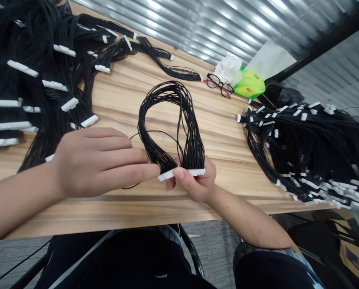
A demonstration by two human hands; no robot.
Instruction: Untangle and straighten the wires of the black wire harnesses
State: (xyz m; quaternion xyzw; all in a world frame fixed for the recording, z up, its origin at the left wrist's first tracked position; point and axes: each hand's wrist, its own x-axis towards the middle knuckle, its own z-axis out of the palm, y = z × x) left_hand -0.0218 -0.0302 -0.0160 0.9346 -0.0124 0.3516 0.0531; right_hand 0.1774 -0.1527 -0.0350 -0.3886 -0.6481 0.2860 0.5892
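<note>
We hold the white connector (196,172) in our right hand (199,180), the thumb pressed on its near face and the fingers behind; it sits above the near part of the table (119,100), roughly in the middle of our view; from it the black wires (194,140) rise and bend round in a tall loop. Our left hand (92,164) reaches in from the side with its fingers stretched out and close together, their tips at the connector's left end; we cannot tell whether they grip anything there; a thin stray wire (164,131) runs across the loop toward those fingers. Farther out on our left lies a large heap of wire bundles (31,40) with white ends; on our right, a second pile (312,136) of the same kind; beyond the loop, near the far edge, rest a pair of glasses (220,84), a crumpled white tissue (228,69) and a green packet (250,85); behind them stands a ribbed, shiny panel (191,24).
</note>
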